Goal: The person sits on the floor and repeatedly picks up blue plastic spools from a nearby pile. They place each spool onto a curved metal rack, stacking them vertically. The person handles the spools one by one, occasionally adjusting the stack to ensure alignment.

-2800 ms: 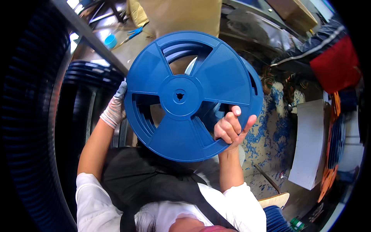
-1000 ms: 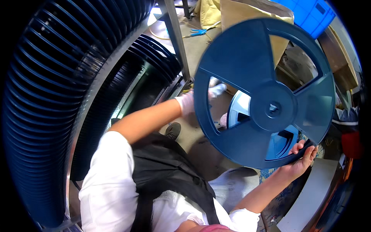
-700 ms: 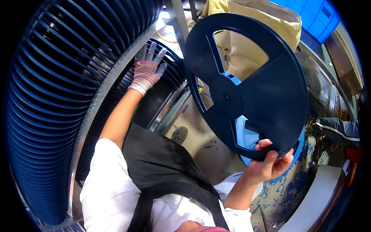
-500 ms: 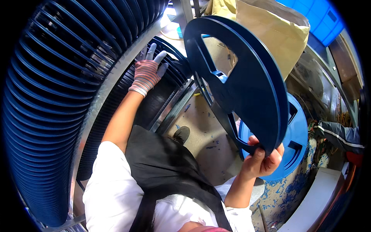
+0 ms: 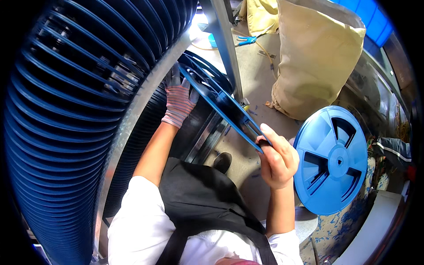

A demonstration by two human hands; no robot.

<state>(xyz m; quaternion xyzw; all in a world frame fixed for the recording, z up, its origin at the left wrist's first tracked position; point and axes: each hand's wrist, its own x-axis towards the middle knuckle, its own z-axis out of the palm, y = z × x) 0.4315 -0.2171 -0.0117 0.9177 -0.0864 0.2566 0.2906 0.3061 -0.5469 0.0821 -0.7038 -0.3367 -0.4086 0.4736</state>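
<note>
My right hand (image 5: 277, 160), bare, grips the near rim of a large blue plastic reel (image 5: 221, 104) seen edge-on, its far end pushed among the reels stacked on the lower rack shelf (image 5: 201, 128). My left hand (image 5: 179, 99), in a knit glove, rests flat on those dark stacked reels beside the held reel's far rim. Another lighter blue reel (image 5: 331, 161) stands on the floor to my right, its spoked face toward me.
A tall rack of many dark blue reels (image 5: 75, 110) fills the left side, with a metal upright (image 5: 223, 39) beside it. A big tan sack (image 5: 313, 57) stands on the concrete floor ahead. Blue pliers (image 5: 245, 40) lie farther back.
The held reel has swung from facing me to edge-on and moved left and down into the rack's lower stack. My left hand let go of it and went onto the stacked reels.
</note>
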